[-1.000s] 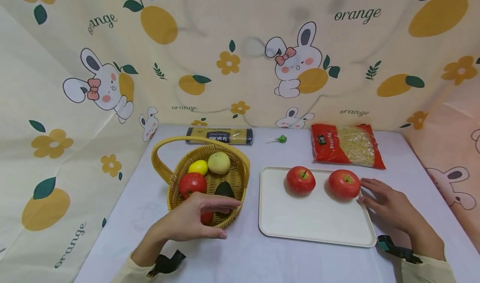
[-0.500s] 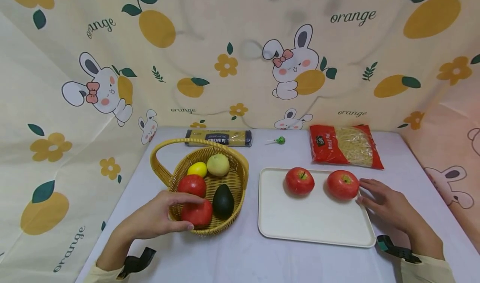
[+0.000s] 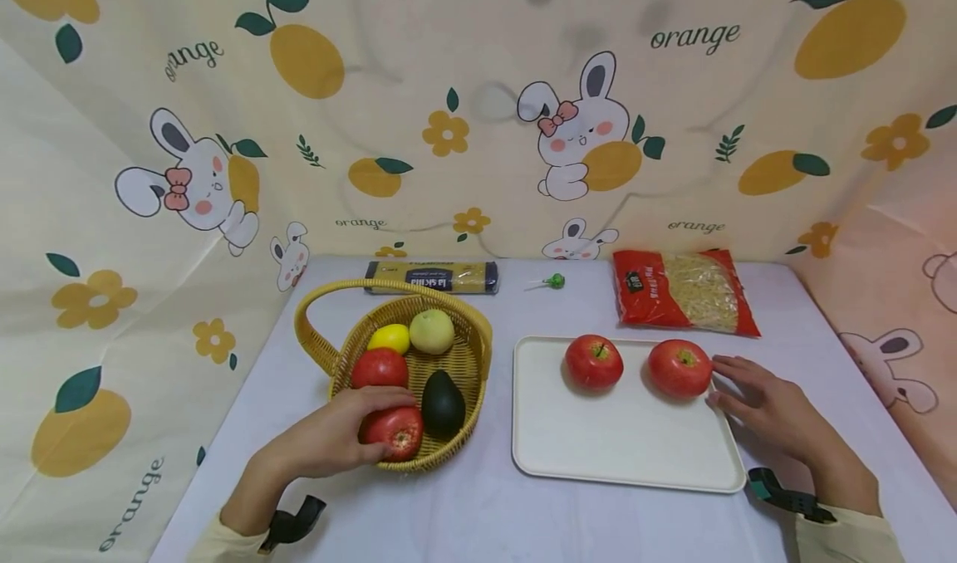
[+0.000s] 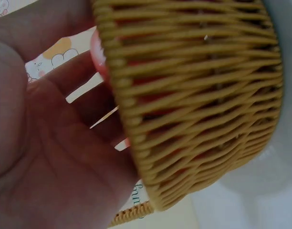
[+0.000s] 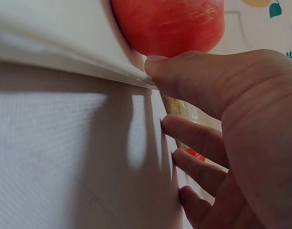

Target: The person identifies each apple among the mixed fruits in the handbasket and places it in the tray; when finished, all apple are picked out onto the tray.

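My left hand [image 3: 336, 428] reaches over the near-left rim of the wicker basket [image 3: 478, 405] and holds an apple [image 3: 396, 434], fingers over its top and thumb at its near side. In the left wrist view the basket wall [image 4: 198, 90] hides most of that apple and the fingertips. Beside it in the basket lie another apple [image 3: 380, 368], an avocado [image 3: 443, 405], a lemon [image 3: 389, 339] and a pale round fruit [image 3: 432, 331]. My right hand [image 3: 770, 401] rests at the right edge of the white tray [image 3: 620, 438], thumb at its rim, close to an apple [image 3: 679, 369].
Another apple [image 3: 594, 362] sits on the tray's far half. Along the back lie a pasta packet [image 3: 456, 278], a green lollipop [image 3: 555, 281] and a red noodle bag [image 3: 684, 291]. The basket's handle [image 3: 310, 335] arches up on its left. A printed cloth [image 3: 478, 65] hangs behind.
My left hand moved left from over the avocado, then closed on the near apple, which has turned so its end shows. The right hand has stayed at the tray edge.
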{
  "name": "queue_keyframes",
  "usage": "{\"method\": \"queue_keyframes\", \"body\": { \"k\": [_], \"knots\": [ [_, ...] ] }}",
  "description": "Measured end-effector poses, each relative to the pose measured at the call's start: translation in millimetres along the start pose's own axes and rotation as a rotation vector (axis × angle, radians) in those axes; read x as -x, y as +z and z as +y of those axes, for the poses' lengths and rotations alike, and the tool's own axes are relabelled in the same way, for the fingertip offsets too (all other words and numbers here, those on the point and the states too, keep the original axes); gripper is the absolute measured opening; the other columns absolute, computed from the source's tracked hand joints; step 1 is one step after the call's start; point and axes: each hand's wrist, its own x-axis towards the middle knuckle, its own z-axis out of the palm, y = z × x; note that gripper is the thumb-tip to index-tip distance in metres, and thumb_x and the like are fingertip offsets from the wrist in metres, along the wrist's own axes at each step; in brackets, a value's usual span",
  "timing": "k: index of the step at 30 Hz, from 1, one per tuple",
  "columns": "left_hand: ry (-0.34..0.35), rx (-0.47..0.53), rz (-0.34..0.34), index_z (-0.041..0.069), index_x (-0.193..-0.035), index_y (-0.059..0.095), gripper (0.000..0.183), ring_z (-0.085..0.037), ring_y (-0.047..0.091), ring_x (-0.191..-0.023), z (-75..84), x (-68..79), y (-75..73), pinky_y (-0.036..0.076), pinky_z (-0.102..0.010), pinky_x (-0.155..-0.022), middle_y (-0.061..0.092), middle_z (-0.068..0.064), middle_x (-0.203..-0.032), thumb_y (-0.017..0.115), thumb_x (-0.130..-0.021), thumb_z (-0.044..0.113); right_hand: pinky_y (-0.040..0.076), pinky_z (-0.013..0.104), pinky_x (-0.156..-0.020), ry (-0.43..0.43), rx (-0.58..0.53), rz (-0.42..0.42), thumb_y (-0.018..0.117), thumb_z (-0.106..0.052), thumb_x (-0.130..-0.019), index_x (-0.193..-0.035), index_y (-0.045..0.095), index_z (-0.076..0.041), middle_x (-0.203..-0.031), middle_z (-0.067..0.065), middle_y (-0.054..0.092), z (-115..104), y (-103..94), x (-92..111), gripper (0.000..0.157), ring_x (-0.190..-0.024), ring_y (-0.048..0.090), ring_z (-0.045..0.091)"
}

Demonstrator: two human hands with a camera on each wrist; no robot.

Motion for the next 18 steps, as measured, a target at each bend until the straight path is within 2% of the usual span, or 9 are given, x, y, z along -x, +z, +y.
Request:
{"method": "queue_keyframes", "body": {
  "k": [5, 9, 14, 18],
  "knots": [
    [-0.035, 0.081, -0.065, 0.020, -0.151, 0.065, 0.066, -0.035, 0.058, -0.135, -4.6, -3.0, -9.1, 0.055, -0.066, -0.110, 0.066, -0.003, -0.149, 0.091, -0.090, 0.020, 0.039, 0.087, -0.104, 0.006, -0.001, -0.001, 0.075, -0.052, -0.101, -0.163, 0.048, -0.002, -0.166, 0.039, 0.038, -1.2, -0.3, 0.3, 0.084, -0.149, 0.035, 0.068],
    [-0.075, 0.147, -0.101, 0.016, -0.151, 0.065, 0.070, -0.039, 0.057, -0.135, -6.9, -5.7, -15.0, 0.057, -0.066, -0.108, 0.066, -0.009, -0.147, 0.093, -0.088, 0.021, 0.040, 0.087, -0.104, 0.009, -0.004, -0.004, 0.074, -0.054, -0.101, -0.163, 0.047, -0.003, -0.168, 0.038, 0.037, -1.1, -0.1, 1.3, 0.085, -0.150, 0.034, 0.068],
    [-0.088, 0.120, -0.091, 0.009, -0.150, 0.065, 0.074, -0.037, 0.061, -0.129, -7.8, -11.1, -11.3, 0.061, -0.063, -0.102, 0.069, -0.013, -0.141, 0.096, -0.084, 0.026, 0.039, 0.086, -0.105, 0.009, -0.003, -0.006, 0.075, -0.053, -0.101, -0.163, 0.048, -0.002, -0.167, 0.038, 0.038, -1.1, -0.5, 0.8, 0.084, -0.150, 0.034, 0.067],
    [-0.095, 0.096, -0.053, 0.010, -0.146, 0.068, 0.073, -0.034, 0.063, -0.125, -9.8, -12.2, -8.4, 0.063, -0.059, -0.099, 0.072, -0.009, -0.137, 0.097, -0.083, 0.031, 0.039, 0.087, -0.104, 0.011, -0.012, -0.014, 0.075, -0.052, -0.101, -0.163, 0.047, -0.003, -0.167, 0.038, 0.038, -1.9, -0.7, 0.3, 0.084, -0.151, 0.033, 0.067]
  ]
}}
